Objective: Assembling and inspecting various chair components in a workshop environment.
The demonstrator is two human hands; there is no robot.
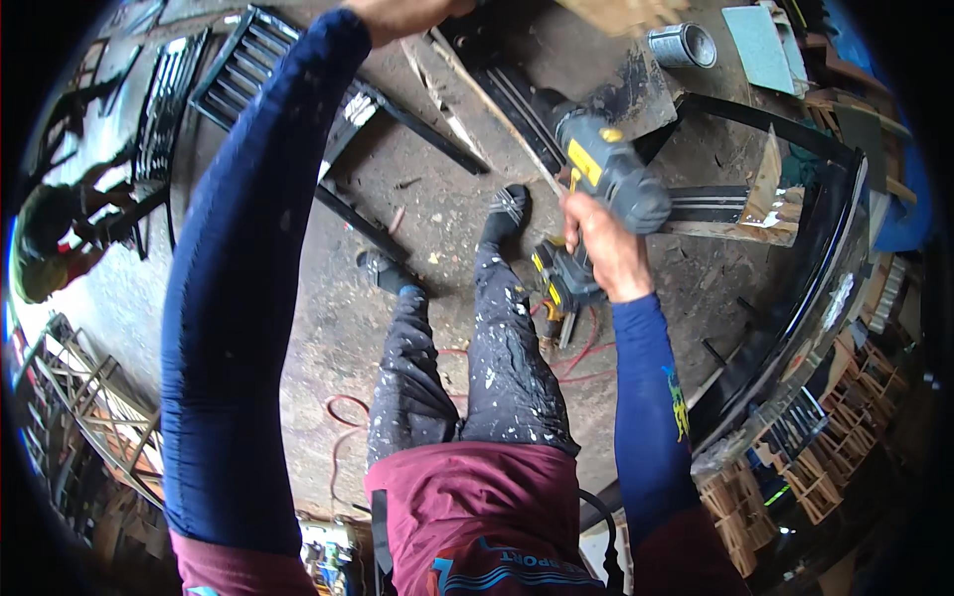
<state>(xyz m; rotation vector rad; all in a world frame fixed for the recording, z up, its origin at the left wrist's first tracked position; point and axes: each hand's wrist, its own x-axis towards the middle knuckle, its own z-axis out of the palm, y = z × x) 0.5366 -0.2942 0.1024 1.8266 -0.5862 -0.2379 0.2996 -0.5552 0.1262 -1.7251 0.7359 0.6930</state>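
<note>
My right hand [608,246] is closed around the handle of a grey and yellow cordless power tool [601,159], held in front of me at the right. Its exact kind is hard to make out. Below that hand shows a yellow and black part [561,278]; I cannot tell whether it belongs to the same tool. My left arm reaches far forward, and my left hand [412,14] is cut off by the upper edge, its fingers hidden. A blurred pale wooden piece [616,14] appears to the right of that hand.
Black frame bars [432,134] and a thin wooden strip [497,109] lie ahead of my feet. A metal can [682,46] stands at the far right. A large dark curved frame [845,219] lies rightward. A red hose [348,409] crosses the floor. Another person [55,233] crouches at left.
</note>
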